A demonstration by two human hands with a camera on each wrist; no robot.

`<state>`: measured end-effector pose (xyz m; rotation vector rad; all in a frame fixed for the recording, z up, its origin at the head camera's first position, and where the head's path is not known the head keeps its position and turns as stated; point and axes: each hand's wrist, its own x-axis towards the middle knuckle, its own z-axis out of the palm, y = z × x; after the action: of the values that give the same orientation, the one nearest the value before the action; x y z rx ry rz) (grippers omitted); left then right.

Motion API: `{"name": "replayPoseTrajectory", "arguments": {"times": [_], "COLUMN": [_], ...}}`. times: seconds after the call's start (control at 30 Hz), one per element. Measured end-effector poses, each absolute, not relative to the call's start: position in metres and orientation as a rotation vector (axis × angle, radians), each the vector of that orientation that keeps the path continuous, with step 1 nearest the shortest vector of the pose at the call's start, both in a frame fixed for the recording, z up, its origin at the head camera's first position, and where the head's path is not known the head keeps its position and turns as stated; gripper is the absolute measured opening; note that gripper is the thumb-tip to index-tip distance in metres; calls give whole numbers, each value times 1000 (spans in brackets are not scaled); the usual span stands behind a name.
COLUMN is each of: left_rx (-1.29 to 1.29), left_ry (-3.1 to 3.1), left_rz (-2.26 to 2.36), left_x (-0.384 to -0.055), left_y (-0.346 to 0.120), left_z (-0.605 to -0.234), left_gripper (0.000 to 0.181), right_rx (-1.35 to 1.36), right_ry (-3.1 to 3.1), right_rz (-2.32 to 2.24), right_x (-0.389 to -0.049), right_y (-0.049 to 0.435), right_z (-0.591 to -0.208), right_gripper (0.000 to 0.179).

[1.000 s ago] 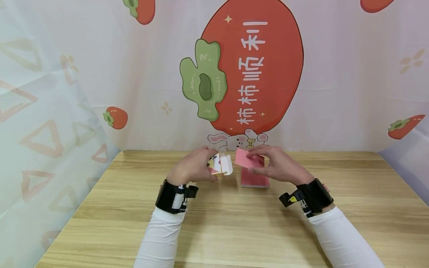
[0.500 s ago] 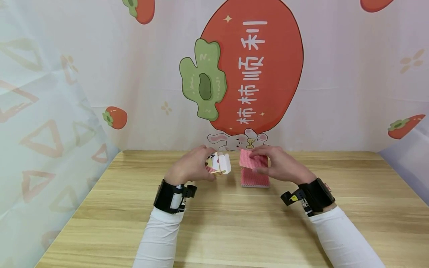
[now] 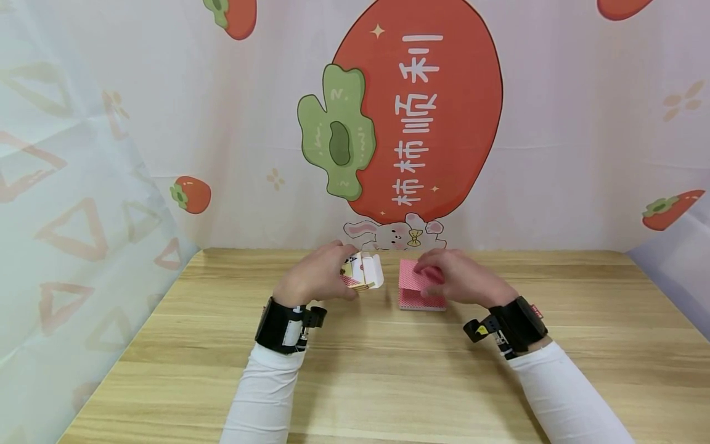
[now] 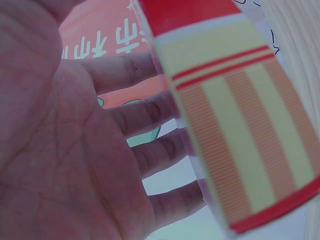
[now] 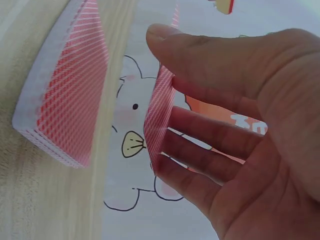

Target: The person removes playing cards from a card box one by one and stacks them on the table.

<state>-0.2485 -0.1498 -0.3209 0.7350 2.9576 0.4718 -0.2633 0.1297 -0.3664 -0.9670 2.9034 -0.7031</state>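
My left hand (image 3: 316, 274) holds a playing-card box (image 3: 363, 269) between thumb and fingers. Its white end flap hangs open to the right, and part of an ace design shows on top. Seen from the left wrist, the side of the box (image 4: 250, 135) has red and cream stripes. My right hand (image 3: 466, 277) pinches a red-patterned playing card (image 5: 162, 105) by its edges, face hidden. That card is held close over a deck of cards (image 3: 421, 301), which lies back-up on the table and is partly covered in the head view.
The wooden table (image 3: 377, 382) reaches back to a printed cloth backdrop (image 3: 554, 135) with a large persimmon and a rabbit. Both hands work near the table's far edge. Each wrist carries a black camera band (image 3: 521, 324).
My right hand has brought the card slightly right and down, so it now lines up over the deck. The left hand and box have shifted only a little to the left.
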Motion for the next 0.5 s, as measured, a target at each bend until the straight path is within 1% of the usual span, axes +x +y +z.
{"name": "replayPoseTrajectory", "arguments": {"times": [0.5], "left_rx": [723], "left_ry": [2957], "left_rz": [462], "left_x": [-248], "left_y": [-149], "left_z": [-321], "left_gripper": [69], "right_rx": [-889], "right_ry": [2860], "right_rz": [-643], "right_x": [-264], "right_y": [125], "right_z": [-374], "right_gripper": [45]}}
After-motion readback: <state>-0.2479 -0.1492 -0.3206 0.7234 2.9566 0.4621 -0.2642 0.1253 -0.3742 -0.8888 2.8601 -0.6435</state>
